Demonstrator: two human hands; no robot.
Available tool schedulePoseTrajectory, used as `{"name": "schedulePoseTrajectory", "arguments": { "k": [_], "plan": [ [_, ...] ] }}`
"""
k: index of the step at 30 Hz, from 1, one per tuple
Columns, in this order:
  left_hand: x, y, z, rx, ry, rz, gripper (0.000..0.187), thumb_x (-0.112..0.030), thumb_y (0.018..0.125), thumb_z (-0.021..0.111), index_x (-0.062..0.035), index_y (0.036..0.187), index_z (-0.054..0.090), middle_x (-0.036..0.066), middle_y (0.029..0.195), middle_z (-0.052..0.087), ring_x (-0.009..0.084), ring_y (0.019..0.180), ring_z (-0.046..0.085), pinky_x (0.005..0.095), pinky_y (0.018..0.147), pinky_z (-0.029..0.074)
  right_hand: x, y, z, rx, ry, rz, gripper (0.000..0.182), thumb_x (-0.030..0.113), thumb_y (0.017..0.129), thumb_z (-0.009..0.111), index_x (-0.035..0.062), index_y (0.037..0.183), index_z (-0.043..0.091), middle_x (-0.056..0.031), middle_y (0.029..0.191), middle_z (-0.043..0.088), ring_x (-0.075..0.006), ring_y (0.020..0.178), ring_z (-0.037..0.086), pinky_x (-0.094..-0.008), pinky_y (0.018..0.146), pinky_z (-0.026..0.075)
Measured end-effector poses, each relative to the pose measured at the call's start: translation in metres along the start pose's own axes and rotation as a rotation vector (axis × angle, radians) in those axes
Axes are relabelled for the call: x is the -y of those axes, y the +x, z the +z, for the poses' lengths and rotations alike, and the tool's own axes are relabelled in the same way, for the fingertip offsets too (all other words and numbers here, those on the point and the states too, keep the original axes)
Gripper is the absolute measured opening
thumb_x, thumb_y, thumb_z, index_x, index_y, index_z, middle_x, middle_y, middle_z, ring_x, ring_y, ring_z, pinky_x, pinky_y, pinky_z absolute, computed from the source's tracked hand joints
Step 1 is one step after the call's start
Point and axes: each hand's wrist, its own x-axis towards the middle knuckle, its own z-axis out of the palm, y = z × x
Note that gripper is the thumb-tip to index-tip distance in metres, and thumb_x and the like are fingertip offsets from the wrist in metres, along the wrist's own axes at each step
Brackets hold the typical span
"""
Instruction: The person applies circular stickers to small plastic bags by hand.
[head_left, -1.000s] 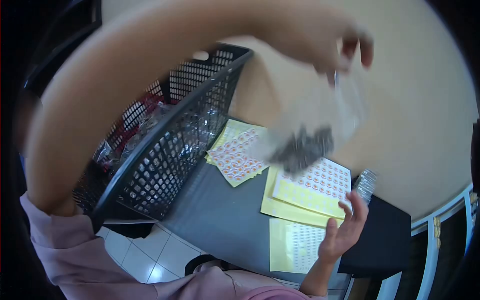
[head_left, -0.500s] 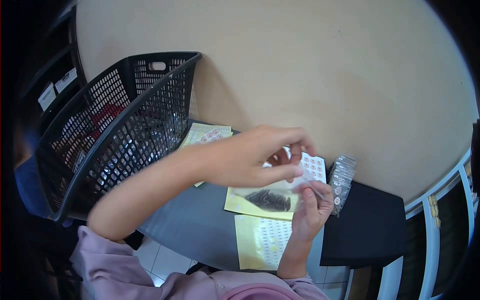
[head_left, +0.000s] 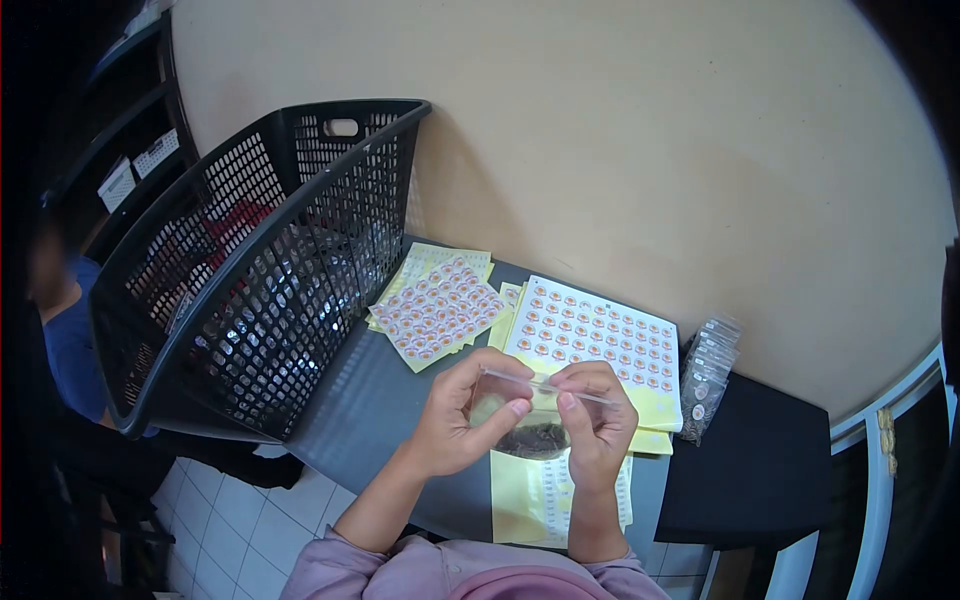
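Both hands pinch the top edge of a clear plastic bag with dark contents gathered at its bottom. My left hand grips the edge on the left, thumb in front. On the right side my right hand pinches the same edge, its thumb close to the middle. Behind the bag lies a sheet of round orange-and-white stickers on yellow backing. Below the hands, a yellow sheet with small printed labels is partly covered by the bag and right forearm.
A large black mesh basket with packed items stands at the left. More sticker sheets lie beside it on the grey table. Filled clear packets are stacked at the right, near a black surface. A person in blue is at far left.
My left hand has come down from above the sticker sheet to the bag's top edge, beside my right hand. The bag now hangs between both hands, and the view has shifted slightly.
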Motion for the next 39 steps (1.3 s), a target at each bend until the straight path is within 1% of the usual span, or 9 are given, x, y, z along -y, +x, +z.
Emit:
{"name": "schedulePoseTrajectory", "arguments": {
  "k": [3, 7, 13, 15, 22, 28, 34, 36, 39],
  "plan": [
    [0.006, 0.004, -0.01, 0.058, 0.135, 0.12, 0.014, 0.001, 0.074, 0.061, 0.0019, 0.088, 0.056, 0.007, 0.083, 0.057, 0.0114, 0.079, 0.056, 0.0224, 0.068, 0.043, 0.002, 0.0, 0.001, 0.066, -0.073, -0.028, 0.008, -0.002, 0.073, 0.06, -0.0004, 0.081, 0.058, -0.0121, 0.083, 0.059, -0.0165, 0.078, 0.056, -0.0264, 0.073, 0.043],
    [0.008, 0.005, -0.011, 0.046, 0.096, 0.102, 0.014, 0.005, 0.07, 0.061, -0.0014, 0.082, 0.056, 0.009, 0.079, 0.059, 0.0134, 0.077, 0.055, 0.0259, 0.07, 0.044, 0.0, 0.0, 0.004, 0.055, -0.153, -0.053, 0.008, -0.001, 0.072, 0.061, 0.0, 0.079, 0.058, -0.0121, 0.082, 0.059, -0.017, 0.076, 0.057, -0.0264, 0.07, 0.044],
    [0.013, 0.005, -0.014, -0.039, 0.05, 0.111, 0.033, 0.003, 0.066, 0.067, -0.0011, 0.095, 0.052, 0.008, 0.075, 0.062, 0.0136, 0.074, 0.059, 0.0256, 0.069, 0.045, -0.007, 0.0, 0.007, 0.077, -0.227, -0.1, 0.009, 0.0, 0.069, 0.064, 0.0003, 0.077, 0.059, -0.0117, 0.078, 0.061, -0.017, 0.073, 0.059, -0.0255, 0.065, 0.046],
    [0.019, 0.008, -0.016, -0.022, 0.123, 0.221, 0.039, 0.0, 0.066, 0.069, -0.0036, 0.102, 0.052, 0.005, 0.074, 0.064, 0.0106, 0.071, 0.061, 0.0225, 0.066, 0.046, -0.008, 0.0, 0.007, 0.075, -0.259, -0.119, 0.009, -0.001, 0.069, 0.064, 0.0004, 0.077, 0.06, -0.0118, 0.077, 0.061, -0.0168, 0.072, 0.059, -0.0251, 0.065, 0.046],
    [0.019, 0.028, -0.021, 0.142, 0.174, 0.284, 0.044, 0.003, 0.064, 0.069, -0.0007, 0.103, 0.048, 0.008, 0.072, 0.063, 0.0134, 0.071, 0.061, 0.0252, 0.065, 0.046, -0.012, 0.003, 0.002, 0.033, -0.279, -0.135, 0.009, -0.001, 0.069, 0.064, 0.0003, 0.077, 0.061, -0.0117, 0.076, 0.061, -0.0167, 0.07, 0.059, -0.0252, 0.064, 0.046],
    [0.03, 0.035, -0.019, 0.137, 0.211, 0.21, 0.045, 0.004, 0.065, 0.068, -0.0004, 0.104, 0.046, 0.007, 0.072, 0.063, 0.0136, 0.07, 0.062, 0.0254, 0.066, 0.046, -0.019, 0.009, -0.003, -0.011, -0.328, -0.131, 0.009, -0.002, 0.069, 0.063, -0.0002, 0.077, 0.061, -0.012, 0.076, 0.061, -0.0167, 0.07, 0.059, -0.0252, 0.064, 0.046],
    [0.041, 0.036, -0.016, 0.083, 0.234, 0.308, 0.041, 0.0, 0.067, 0.069, -0.0004, 0.102, 0.047, 0.007, 0.073, 0.065, 0.0131, 0.073, 0.063, 0.0219, 0.065, 0.047, -0.026, 0.01, -0.007, -0.013, -0.344, -0.119, 0.01, -0.003, 0.068, 0.063, -0.0004, 0.078, 0.061, -0.0127, 0.076, 0.062, -0.0171, 0.07, 0.059, -0.0251, 0.064, 0.046],
    [0.043, 0.036, -0.017, 0.133, 0.255, 0.289, 0.045, 0.007, 0.067, 0.065, 0.0011, 0.103, 0.039, 0.01, 0.073, 0.062, 0.015, 0.074, 0.061, 0.03, 0.077, 0.049, -0.029, 0.01, -0.008, -0.015, -0.341, -0.135, 0.01, -0.003, 0.068, 0.063, -0.0005, 0.077, 0.061, -0.0129, 0.076, 0.062, -0.0173, 0.07, 0.059, -0.0253, 0.064, 0.046],
    [0.045, 0.037, -0.017, 0.128, 0.229, 0.266, 0.047, 0.007, 0.068, 0.065, 0.0014, 0.105, 0.037, 0.01, 0.075, 0.062, 0.0151, 0.075, 0.061, 0.0301, 0.077, 0.049, -0.03, 0.012, -0.009, -0.006, -0.383, -0.145, 0.009, -0.003, 0.069, 0.063, -0.0006, 0.077, 0.061, -0.0129, 0.077, 0.061, -0.0177, 0.071, 0.059, -0.0259, 0.065, 0.046]
  ]
}}
